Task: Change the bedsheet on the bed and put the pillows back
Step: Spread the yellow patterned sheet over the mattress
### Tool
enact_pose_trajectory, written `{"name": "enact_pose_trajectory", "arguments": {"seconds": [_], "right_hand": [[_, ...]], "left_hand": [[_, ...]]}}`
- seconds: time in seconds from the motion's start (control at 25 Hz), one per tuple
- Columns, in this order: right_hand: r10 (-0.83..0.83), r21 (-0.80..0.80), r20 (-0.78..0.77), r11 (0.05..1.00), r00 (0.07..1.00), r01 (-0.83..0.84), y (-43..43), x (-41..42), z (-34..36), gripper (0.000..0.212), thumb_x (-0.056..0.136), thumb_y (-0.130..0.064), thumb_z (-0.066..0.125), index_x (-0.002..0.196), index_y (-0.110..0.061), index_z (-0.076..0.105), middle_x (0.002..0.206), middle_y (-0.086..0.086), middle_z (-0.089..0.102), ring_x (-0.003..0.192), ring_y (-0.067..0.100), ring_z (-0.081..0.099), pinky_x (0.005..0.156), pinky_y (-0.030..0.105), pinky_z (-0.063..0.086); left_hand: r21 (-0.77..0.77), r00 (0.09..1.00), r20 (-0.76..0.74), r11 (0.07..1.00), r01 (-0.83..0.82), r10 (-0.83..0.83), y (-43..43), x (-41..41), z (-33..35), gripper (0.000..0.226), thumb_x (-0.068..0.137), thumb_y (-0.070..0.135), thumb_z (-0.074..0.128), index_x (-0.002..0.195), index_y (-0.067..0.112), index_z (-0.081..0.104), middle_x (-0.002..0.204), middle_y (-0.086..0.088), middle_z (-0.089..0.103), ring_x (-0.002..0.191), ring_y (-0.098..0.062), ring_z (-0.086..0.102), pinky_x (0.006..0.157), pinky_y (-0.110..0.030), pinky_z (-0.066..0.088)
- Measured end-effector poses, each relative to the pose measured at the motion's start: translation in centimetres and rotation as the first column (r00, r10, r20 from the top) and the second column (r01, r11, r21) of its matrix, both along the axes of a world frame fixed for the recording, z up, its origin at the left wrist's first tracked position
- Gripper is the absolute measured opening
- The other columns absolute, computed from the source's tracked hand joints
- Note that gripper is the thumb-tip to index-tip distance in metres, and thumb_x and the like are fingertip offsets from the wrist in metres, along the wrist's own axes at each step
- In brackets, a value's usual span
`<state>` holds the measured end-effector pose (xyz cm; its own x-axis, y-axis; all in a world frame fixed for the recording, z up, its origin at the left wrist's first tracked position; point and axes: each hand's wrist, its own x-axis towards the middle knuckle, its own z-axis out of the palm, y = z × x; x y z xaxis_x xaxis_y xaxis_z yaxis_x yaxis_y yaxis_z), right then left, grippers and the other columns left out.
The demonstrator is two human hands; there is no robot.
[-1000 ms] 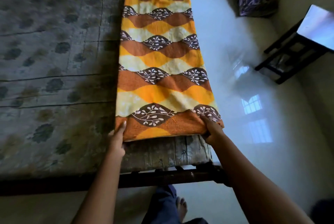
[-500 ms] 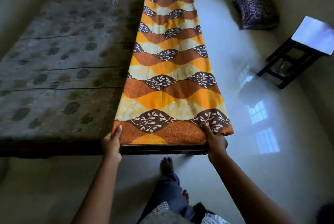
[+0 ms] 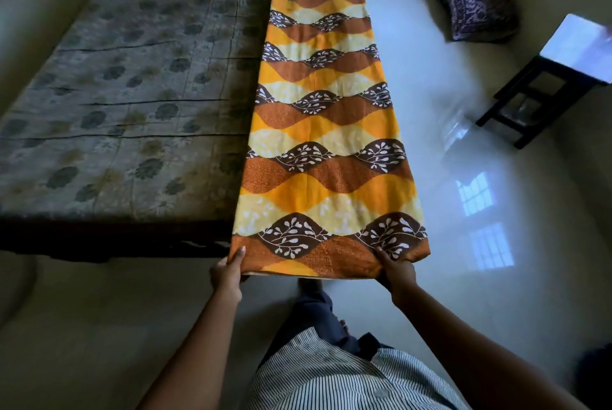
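Note:
A folded bedsheet [image 3: 326, 131] in orange, yellow and brown waves with white leaf prints lies as a long strip along the right edge of the bare grey floral mattress [image 3: 126, 88]. Its near end hangs past the foot of the bed, over the floor. My left hand [image 3: 228, 272] pinches the near left corner, thumb on top. My right hand [image 3: 395, 272] grips the near right corner. A purple patterned pillow [image 3: 477, 9] sits on the floor at the far right.
A dark stool with a pale top [image 3: 556, 78] stands at the right by the wall. The glossy floor [image 3: 480, 211] reflects a window. The dark wooden bed frame [image 3: 99, 239] runs along the near edge of the mattress. My legs and striped shirt are below.
I have stepped back from the bed's foot and pulled the sheet's near end towards me, past the mattress edge. Both hands keep their hold on the corners.

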<state>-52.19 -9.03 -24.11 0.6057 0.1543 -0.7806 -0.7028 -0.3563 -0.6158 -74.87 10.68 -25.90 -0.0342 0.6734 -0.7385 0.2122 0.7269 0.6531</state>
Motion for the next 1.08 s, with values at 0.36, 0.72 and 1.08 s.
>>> {"name": "enact_pose_trajectory", "arguments": {"seconds": [0.36, 0.72, 1.08], "right_hand": [[0.223, -0.080, -0.004, 0.972, 0.975, -0.222, -7.8, -3.1, -1.7, 0.046, 0.091, -0.019, 0.059, 0.133, -0.006, 0.046, 0.110, 0.014, 0.057, 0.094, 0.026, 0.058, 0.072, 0.032, 0.051], [0.015, 0.075, 0.120, 0.997, 0.993, -0.024, -5.8, -0.2, -0.2, 0.048, 0.088, -0.025, 0.062, 0.132, -0.014, 0.046, 0.126, 0.009, 0.053, 0.103, 0.022, 0.057, 0.082, 0.033, 0.052], [0.074, -0.141, 0.428, 0.990, 0.901, -0.014, -3.2, 1.2, 1.2, 0.008, 0.080, -0.022, 0.072, 0.085, -0.019, 0.067, 0.084, -0.003, 0.067, 0.077, 0.003, 0.062, 0.059, 0.004, 0.043]], "left_hand": [[-0.006, 0.882, -0.034, 0.882, 0.471, -0.471, -7.2, 0.3, 4.1, 0.034, 0.096, 0.018, 0.048, 0.129, 0.012, 0.051, 0.131, -0.006, 0.051, 0.119, -0.023, 0.049, 0.087, -0.030, 0.038], [0.179, 0.139, -0.351, 0.080, 0.981, -0.926, -6.8, 13.6, 7.8, 0.028, 0.095, 0.017, 0.050, 0.121, 0.015, 0.058, 0.117, 0.003, 0.057, 0.108, -0.012, 0.054, 0.079, -0.017, 0.042], [0.054, 0.288, -0.250, 0.284, 0.957, -0.924, -8.9, 21.6, 6.3, 0.033, 0.090, 0.040, 0.055, 0.116, 0.019, 0.058, 0.113, -0.006, 0.063, 0.103, -0.024, 0.059, 0.090, -0.038, 0.050]]}}
